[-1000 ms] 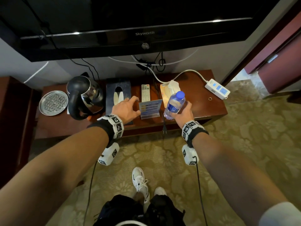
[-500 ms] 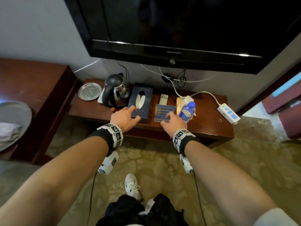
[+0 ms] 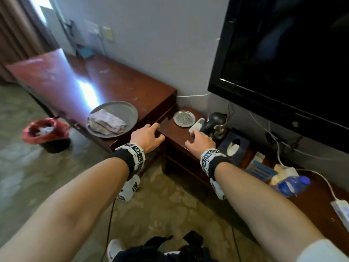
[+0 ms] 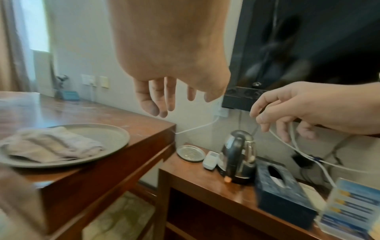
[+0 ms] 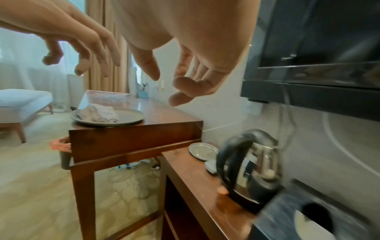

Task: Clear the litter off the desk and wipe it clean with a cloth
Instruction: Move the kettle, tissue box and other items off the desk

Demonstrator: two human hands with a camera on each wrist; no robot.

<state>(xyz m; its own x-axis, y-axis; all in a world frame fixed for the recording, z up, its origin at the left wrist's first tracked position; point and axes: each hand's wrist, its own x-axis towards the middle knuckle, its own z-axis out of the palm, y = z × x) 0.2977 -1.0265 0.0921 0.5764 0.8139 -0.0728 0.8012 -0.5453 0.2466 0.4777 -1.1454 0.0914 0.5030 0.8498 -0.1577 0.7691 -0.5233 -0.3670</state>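
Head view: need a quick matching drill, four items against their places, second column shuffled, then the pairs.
Things:
1. cloth
2. kettle
3. water bottle
4. bin

Places:
A. on the floor, left of the tall desk
B. on the grey plate on the tall desk
C. lying on its side near the power strip
D. upright on the low desk, beside the tissue box

Pairs: 1-B, 2-D, 3-C, 4-A
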